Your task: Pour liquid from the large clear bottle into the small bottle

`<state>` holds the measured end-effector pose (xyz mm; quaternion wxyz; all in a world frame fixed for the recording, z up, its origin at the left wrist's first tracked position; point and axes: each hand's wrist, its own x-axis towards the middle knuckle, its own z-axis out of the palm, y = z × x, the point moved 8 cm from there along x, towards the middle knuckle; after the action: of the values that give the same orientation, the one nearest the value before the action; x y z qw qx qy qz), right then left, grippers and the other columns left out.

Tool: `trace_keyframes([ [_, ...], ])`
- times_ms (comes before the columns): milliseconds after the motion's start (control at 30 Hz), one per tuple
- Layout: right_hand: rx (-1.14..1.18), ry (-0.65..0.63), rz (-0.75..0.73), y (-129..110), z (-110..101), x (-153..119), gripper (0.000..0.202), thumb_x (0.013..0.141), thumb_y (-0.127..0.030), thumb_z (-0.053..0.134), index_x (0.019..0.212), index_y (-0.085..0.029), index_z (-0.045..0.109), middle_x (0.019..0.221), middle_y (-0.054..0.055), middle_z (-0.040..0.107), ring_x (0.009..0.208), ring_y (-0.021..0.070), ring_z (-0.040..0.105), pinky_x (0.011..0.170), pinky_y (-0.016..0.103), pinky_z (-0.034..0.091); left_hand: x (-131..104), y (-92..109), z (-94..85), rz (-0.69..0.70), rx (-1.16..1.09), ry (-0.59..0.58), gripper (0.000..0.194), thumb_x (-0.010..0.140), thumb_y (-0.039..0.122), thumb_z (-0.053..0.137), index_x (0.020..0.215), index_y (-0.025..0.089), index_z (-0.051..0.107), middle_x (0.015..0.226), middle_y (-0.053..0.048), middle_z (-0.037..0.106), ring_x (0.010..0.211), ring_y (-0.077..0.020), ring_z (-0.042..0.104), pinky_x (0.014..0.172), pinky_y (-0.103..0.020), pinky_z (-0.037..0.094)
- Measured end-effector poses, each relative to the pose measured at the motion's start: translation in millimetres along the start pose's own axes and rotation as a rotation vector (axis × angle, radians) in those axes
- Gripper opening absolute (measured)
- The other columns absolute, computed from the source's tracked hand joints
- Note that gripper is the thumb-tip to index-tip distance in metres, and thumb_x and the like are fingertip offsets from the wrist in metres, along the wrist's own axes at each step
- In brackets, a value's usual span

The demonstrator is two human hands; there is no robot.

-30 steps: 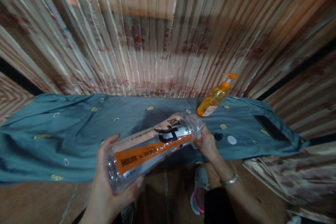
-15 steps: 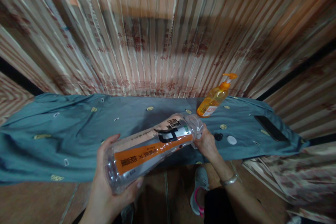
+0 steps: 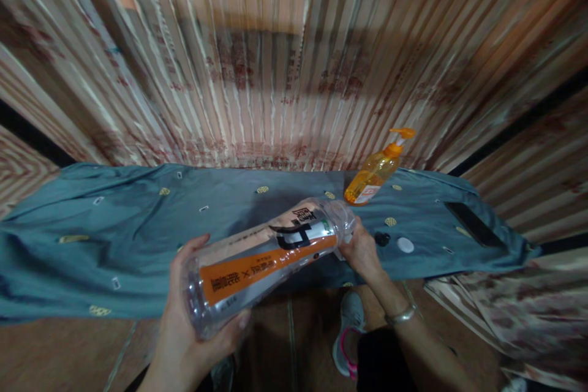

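A clear plastic bottle [image 3: 271,257] with an orange and silver label lies tilted in the air over the front of the cloth-covered table. My left hand [image 3: 188,318] is wrapped round its base end at the lower left. At the neck end, my right hand [image 3: 361,248] grips the bottle, its fingertips partly hidden behind the plastic. Just right of that hand, a small black object [image 3: 382,239] and a white round disc [image 3: 405,245] rest on the cloth.
An orange pump bottle [image 3: 372,177] stands toward the table's back right. A dark phone-like slab [image 3: 474,223] lies at the right end of the blue-green cloth [image 3: 138,214]. Pleated curtains [image 3: 275,86] hang behind and at both sides.
The bottle has turned slightly about its long axis, so its printed characters have shifted. Both hands remain in nearly the same places.
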<state>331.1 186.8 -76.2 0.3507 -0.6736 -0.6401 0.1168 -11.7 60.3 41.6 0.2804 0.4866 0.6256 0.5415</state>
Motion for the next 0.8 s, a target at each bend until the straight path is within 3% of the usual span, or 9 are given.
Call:
trace_keyframes([
  [467,0.017,-0.014,-0.005,0.3,0.8,-0.6,0.053,0.084,-0.043,0.066,0.131,-0.02,0.06,0.111,0.013,0.082,0.105,0.0312,0.079,0.088,0.039,0.062,-0.8,1.3,0.6,0.047,-0.011,0.022,0.077,0.073,0.046,0.074,0.143,0.025,0.05,0.109,-0.003,0.073,0.093,-0.0279,0.076,0.086,-0.044,0.065],
  [800,-0.016,-0.025,0.004,3.6,2.8,0.7,0.056,0.083,-0.044,0.066,0.133,-0.018,0.06,0.108,0.014,0.082,0.103,0.032,0.08,0.087,0.039,0.062,-0.3,-2.5,1.0,0.011,-0.02,0.002,0.081,0.07,0.048,0.074,0.143,0.024,0.049,0.11,-0.004,0.074,0.095,-0.0297,0.077,0.089,-0.048,0.066],
])
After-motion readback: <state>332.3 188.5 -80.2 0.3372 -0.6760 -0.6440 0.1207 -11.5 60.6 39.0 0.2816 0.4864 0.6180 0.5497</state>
